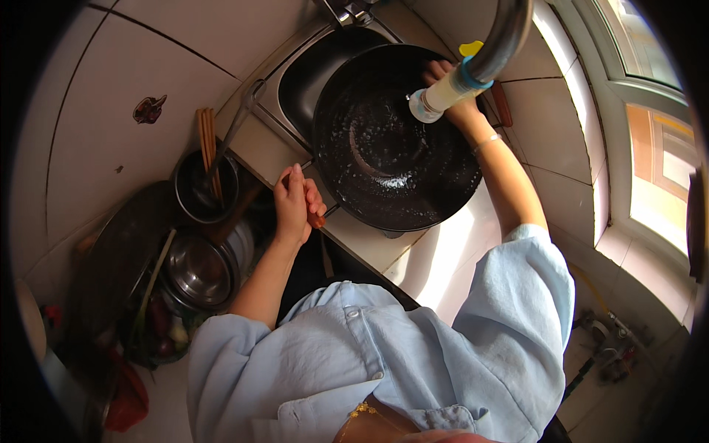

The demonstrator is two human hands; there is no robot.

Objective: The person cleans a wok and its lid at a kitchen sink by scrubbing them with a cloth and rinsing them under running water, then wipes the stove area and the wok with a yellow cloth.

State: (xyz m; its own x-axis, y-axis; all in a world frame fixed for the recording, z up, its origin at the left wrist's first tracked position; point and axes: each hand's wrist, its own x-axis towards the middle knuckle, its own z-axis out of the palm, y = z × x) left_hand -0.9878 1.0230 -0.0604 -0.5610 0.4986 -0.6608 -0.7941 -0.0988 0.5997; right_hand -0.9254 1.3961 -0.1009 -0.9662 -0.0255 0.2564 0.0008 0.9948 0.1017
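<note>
A large black wok rests tilted over the sink's edge, its inner surface wet with scattered droplets. My left hand is wrapped around its reddish-brown side handle. On the far right side, my right hand reaches over the wok's inner wall. The faucet nozzle covers part of that hand, so whether it holds something is hidden. A second reddish-brown handle sticks out beyond my right forearm.
Behind the wok lies a sink basin with a metal rim. A curved metal faucet hangs overhead. At left stand a dark pot with chopsticks and a long-handled utensil, stacked metal bowls, and vegetables. A window is at right.
</note>
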